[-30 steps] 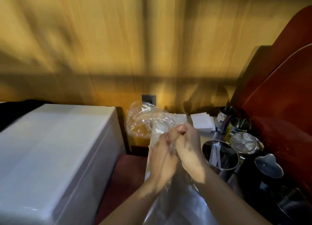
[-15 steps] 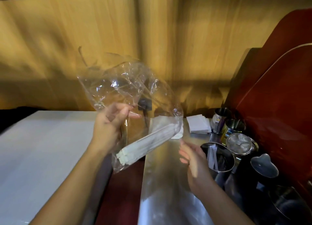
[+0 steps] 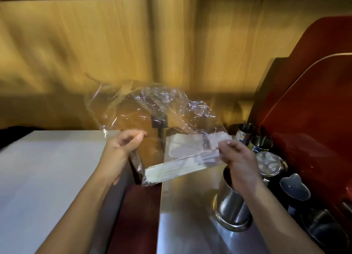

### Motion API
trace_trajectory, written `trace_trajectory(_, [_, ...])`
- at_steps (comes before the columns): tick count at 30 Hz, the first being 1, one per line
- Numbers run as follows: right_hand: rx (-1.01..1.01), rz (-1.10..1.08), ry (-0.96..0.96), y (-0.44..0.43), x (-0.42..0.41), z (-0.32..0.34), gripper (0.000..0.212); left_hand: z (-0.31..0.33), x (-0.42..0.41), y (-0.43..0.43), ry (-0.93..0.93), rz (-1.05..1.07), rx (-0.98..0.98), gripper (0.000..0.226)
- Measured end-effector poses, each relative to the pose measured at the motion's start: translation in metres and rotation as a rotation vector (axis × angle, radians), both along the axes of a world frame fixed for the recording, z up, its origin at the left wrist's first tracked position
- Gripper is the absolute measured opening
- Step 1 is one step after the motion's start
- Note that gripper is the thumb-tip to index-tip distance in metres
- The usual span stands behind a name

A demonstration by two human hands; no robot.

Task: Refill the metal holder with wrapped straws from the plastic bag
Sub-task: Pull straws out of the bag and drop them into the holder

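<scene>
A clear crumpled plastic bag [image 3: 162, 109] hangs in the air in front of me, with a bundle of white wrapped straws [image 3: 179, 166] lying slanted along its bottom. My left hand [image 3: 122, 149] pinches the bag's left side. My right hand [image 3: 236, 158] grips the bag's right end at the upper tips of the straws. The shiny metal holder [image 3: 231, 208] stands on the steel counter directly beneath my right wrist, which hides its mouth and whatever is inside.
A steel counter [image 3: 186, 215] runs under the bag. Metal cups [image 3: 260, 142], a lidded metal pot [image 3: 268, 163] and dark jugs [image 3: 294, 185] line its right side against a red machine [image 3: 314, 110]. A white chest [image 3: 47, 177] sits left. White napkins [image 3: 182, 145] lie at the back.
The bag has swung lower and to the right. My right hand, free half a second ago, has risen and taken hold of the bag's right end by the straws. The left hand still holds the bag.
</scene>
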State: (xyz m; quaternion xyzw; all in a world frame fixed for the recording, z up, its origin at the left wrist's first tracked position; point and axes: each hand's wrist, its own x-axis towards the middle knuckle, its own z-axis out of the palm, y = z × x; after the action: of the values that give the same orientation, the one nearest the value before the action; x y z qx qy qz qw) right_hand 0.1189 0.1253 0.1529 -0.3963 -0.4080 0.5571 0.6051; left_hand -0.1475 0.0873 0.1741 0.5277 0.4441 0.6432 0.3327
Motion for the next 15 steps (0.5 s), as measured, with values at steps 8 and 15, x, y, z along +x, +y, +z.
trace_trajectory(8, [0.178, -0.262, -0.109, -0.010, 0.053, 0.034, 0.021, -0.034, 0.041, 0.028, -0.332, -0.192, -0.191, 0.013])
trace_trajectory(15, [0.338, -0.438, -0.130, -0.024, 0.096, 0.063, 0.024, -0.034, 0.104, 0.048, -0.509, -0.368, -0.361, 0.010])
